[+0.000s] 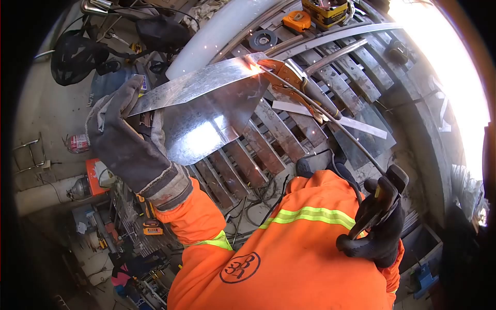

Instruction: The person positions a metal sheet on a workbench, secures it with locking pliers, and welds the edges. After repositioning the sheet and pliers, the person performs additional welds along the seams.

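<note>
My left hand (126, 137), in a thick dark work glove, is closed around the left end of a bent piece of shiny sheet metal (199, 88). My right hand (380, 227), in a black glove, grips an electrode holder (390, 188). A long welding electrode (338, 124) runs from the holder up to the sheet's far right corner, where an orange glow and sparks show. Beside that corner is a pair of locking pliers (287, 77) with orange jaws; its exact bite is partly hidden.
Underneath is a slatted metal bench (263, 139). On it lie a grinding disc (263, 40), an orange tape measure (296, 21), a yellow box (325, 13) and a flat metal strip (356, 125). A large pale pipe (212, 36) lies behind. Cables and tools clutter the floor.
</note>
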`<state>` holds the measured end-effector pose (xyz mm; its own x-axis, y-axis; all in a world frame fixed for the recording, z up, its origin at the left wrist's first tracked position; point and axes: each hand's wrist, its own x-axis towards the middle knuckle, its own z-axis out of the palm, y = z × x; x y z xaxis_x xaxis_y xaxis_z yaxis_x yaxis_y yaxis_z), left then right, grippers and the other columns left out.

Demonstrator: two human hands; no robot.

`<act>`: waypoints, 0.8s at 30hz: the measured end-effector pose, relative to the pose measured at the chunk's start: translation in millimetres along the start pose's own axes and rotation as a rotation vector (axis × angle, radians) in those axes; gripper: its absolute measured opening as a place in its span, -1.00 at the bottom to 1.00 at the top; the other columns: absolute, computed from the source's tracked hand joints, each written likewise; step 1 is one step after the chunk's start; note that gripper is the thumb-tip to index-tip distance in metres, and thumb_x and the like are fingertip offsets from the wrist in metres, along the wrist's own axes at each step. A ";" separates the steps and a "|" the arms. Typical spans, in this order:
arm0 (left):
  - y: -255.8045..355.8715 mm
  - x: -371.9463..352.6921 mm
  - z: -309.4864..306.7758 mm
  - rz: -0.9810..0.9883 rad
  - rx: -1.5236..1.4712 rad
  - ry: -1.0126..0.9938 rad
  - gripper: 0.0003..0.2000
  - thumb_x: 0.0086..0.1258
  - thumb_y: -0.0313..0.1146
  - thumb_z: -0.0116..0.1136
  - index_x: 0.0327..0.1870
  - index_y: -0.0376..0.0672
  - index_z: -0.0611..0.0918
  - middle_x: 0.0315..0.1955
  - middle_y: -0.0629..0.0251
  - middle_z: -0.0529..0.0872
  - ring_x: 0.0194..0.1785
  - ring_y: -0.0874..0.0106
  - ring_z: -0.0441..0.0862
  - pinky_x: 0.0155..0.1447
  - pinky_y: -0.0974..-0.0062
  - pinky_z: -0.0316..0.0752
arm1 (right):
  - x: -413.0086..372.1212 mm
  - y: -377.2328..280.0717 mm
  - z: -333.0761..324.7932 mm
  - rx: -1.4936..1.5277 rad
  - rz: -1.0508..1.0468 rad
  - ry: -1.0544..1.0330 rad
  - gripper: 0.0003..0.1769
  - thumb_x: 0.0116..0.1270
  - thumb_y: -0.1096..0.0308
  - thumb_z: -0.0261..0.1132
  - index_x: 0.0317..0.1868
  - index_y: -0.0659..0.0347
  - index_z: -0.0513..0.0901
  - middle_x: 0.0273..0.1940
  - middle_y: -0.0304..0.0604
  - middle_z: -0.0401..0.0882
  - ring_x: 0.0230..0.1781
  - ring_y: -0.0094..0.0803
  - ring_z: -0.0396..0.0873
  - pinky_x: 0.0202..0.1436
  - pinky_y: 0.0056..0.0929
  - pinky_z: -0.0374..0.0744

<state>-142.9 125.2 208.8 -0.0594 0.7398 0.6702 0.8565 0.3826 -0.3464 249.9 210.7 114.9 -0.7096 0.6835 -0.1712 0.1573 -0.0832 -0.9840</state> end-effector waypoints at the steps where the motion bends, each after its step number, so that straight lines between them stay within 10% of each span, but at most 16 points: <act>1: -0.4 -0.6 1.3 0.000 0.000 0.000 -0.57 0.21 -0.61 0.48 0.11 -0.21 0.61 0.00 0.23 0.86 0.08 0.34 0.79 0.21 0.46 0.68 | 0.3 -0.1 -0.3 0.000 0.000 0.000 0.39 -0.39 0.25 0.81 0.55 0.41 0.31 -0.39 -0.57 0.52 -0.33 -0.70 0.43 -0.12 -0.56 0.41; 7: -3.0 -5.1 3.7 -0.045 0.021 0.000 -0.60 0.26 -0.60 0.46 0.10 -0.20 0.61 0.00 0.23 0.85 0.07 0.36 0.79 0.20 0.47 0.69 | 6.2 -20.2 4.3 0.018 0.163 0.082 0.32 -0.32 0.27 0.79 0.53 0.38 0.33 -0.41 -0.55 0.54 -0.32 -0.70 0.43 -0.08 -0.52 0.43; 9: -0.6 -3.4 2.0 -0.038 -0.007 -0.003 -0.60 0.27 -0.58 0.47 0.11 -0.20 0.60 0.00 0.23 0.85 0.07 0.36 0.79 0.20 0.46 0.69 | 8.7 -17.3 -2.9 -0.071 -0.089 -0.060 0.08 -0.15 0.50 0.76 0.48 0.31 0.51 0.35 0.05 0.54 -0.37 -0.48 0.75 -0.25 -0.44 0.66; 21: -10.3 -3.9 5.2 0.057 0.007 0.027 -0.51 0.18 -0.46 0.58 0.11 -0.16 0.57 0.05 0.29 0.82 0.09 0.23 0.78 0.24 0.31 0.64 | 19.9 -25.3 3.5 -0.138 -0.201 -0.025 0.10 -0.12 0.43 0.74 0.51 0.35 0.45 -0.17 -0.21 0.73 -0.47 -0.55 0.73 -0.28 -0.54 0.61; 24: 21.9 0.0 -2.5 -0.048 0.153 0.045 -0.50 0.17 -0.47 0.58 0.12 -0.13 0.57 0.03 0.33 0.83 0.09 0.20 0.77 0.25 0.24 0.60 | 8.1 -17.6 0.9 -0.132 -0.117 0.044 0.17 -0.20 0.35 0.79 0.53 0.25 0.47 0.06 -0.07 0.71 -0.28 -0.46 0.76 -0.18 -0.49 0.64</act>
<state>-122.9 132.2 202.9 -0.0726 0.6946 0.7157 0.7650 0.4993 -0.4069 240.8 217.0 130.7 -0.6982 0.7141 -0.0512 0.1663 0.0923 -0.9817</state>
